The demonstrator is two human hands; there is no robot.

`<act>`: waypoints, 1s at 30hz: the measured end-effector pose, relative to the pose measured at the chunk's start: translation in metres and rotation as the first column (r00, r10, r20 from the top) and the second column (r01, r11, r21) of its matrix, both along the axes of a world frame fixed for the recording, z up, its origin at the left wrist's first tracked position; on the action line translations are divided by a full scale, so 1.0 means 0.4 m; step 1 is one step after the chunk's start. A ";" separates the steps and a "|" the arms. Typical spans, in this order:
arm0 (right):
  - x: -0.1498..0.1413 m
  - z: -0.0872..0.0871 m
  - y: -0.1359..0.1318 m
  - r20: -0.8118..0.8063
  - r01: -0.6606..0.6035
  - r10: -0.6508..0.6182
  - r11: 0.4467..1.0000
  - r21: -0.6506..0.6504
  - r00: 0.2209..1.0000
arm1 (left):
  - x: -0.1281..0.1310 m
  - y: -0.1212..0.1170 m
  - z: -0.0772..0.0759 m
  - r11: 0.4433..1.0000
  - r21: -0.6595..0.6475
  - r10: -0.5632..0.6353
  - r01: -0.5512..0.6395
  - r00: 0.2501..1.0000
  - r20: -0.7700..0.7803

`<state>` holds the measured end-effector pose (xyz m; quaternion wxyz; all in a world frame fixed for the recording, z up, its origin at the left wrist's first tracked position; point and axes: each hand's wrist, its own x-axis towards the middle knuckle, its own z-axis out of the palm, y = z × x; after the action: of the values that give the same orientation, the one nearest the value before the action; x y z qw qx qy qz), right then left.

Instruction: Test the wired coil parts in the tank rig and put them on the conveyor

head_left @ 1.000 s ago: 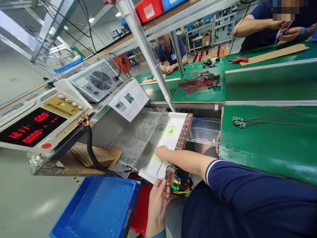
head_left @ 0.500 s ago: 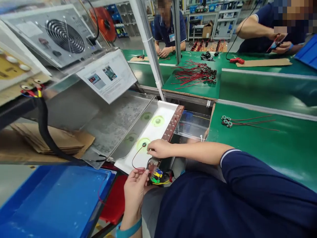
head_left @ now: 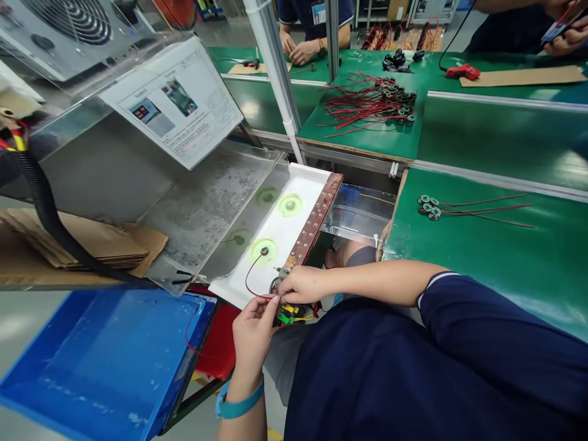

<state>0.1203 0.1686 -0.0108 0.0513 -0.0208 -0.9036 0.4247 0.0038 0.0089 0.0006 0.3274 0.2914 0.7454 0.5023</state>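
Observation:
A small round ring-shaped part [head_left: 264, 251] sits on the nearer yellow-green circle of the white panel [head_left: 261, 283]. Its thin red wire [head_left: 247, 280] curves down to my left hand [head_left: 253, 327], which pinches the wire between thumb and fingertips. My right hand [head_left: 301, 285] is beside it, fingers closed close to the wire and the yellow, blue and green clip terminals [head_left: 289, 313]. What the right fingertips grip is hidden. The farther yellow-green circle [head_left: 290, 206] holds no ring part. A brown strip with metal studs [head_left: 316, 219] runs along the panel's right edge.
Several ringed parts with wires [head_left: 429, 207] lie on the green mat at right; a larger red-wired pile [head_left: 372, 104] lies farther back. A blue tray [head_left: 105, 361] stands at lower left, cardboard [head_left: 82, 239] above it. Two co-workers' hands [head_left: 301, 49] show across the bench.
My right hand has moved from beside the ring part down toward my left hand and the clips. The left hand keeps its pinch on the wire. The head view has tilted down.

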 end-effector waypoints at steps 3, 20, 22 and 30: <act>0.005 0.006 0.005 0.046 -0.004 0.004 1.000 0.016 0.999 | -0.007 -0.009 -0.008 0.996 -0.065 -0.073 0.065 0.991 -0.115; 0.030 -0.019 0.187 -0.148 0.553 -0.554 0.832 -0.052 0.819 | -0.027 -0.024 -0.040 0.954 -0.094 -0.277 0.286 0.710 -0.648; 0.030 -0.033 0.206 -0.132 0.604 -0.607 0.794 -0.061 0.784 | -0.027 -0.023 -0.043 0.948 -0.102 -0.288 0.303 0.669 -0.685; 0.024 -0.055 0.219 -0.051 0.657 -0.658 0.753 -0.034 0.751 | -0.010 -0.014 -0.043 0.945 -0.090 -0.253 0.314 0.531 -0.809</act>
<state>0.1299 0.2563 -0.0329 0.2240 -0.3249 -0.8336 0.3865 0.0000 0.0034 -0.0164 0.0181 0.6158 0.7370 0.2780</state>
